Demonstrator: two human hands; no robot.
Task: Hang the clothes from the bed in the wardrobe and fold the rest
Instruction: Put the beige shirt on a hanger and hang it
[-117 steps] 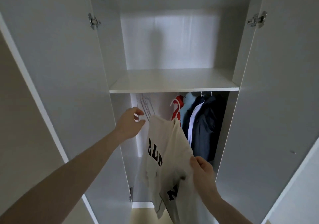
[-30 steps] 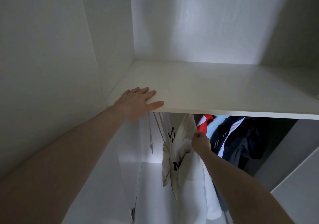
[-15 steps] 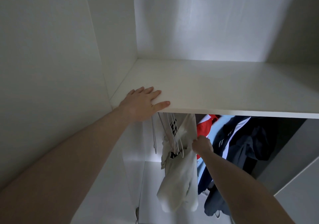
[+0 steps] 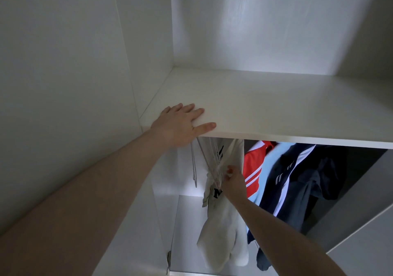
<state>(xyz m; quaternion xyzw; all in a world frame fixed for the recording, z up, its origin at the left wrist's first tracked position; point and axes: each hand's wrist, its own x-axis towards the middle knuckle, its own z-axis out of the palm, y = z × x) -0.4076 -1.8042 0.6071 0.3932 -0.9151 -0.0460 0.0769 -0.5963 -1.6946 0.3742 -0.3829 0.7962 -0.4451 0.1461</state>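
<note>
**A:** Head view: where are the two hands?

**B:** The left hand point(image 4: 181, 125) lies flat on the front left corner of the white wardrobe shelf point(image 4: 276, 105), fingers straight and spread, thumb along the front edge. It holds nothing. The right hand point(image 4: 232, 182) reaches below the shelf into the hanging space, with its fingers curled and pinching at the cream T-shirt point(image 4: 221, 216) where the thin wire hangers point(image 4: 209, 165) cross it.

**A:** Does it grip cloth, or a hanger?

**B:** I cannot tell exactly. The fingertips close right where the cloth and the hanger wires meet, and that spot is blurred.

**A:** And the shirt itself?

**B:** It hangs under the shelf, left of centre, with black lettering partly showing near the top and again beside the right wrist. Its lower part droops in a loose bunch towards the wardrobe floor. Its top goes out of sight behind the shelf edge.

**A:** What hangs beside it?

**B:** Just to its right is a red garment with white stripes point(image 4: 254, 163), then a light blue one point(image 4: 271, 167), then a dark navy jacket with white stripes point(image 4: 297, 180), all close together. To the left of the shirt, one more bare hanger point(image 4: 194, 169) dangles near the wardrobe side wall point(image 4: 85, 63).
</note>
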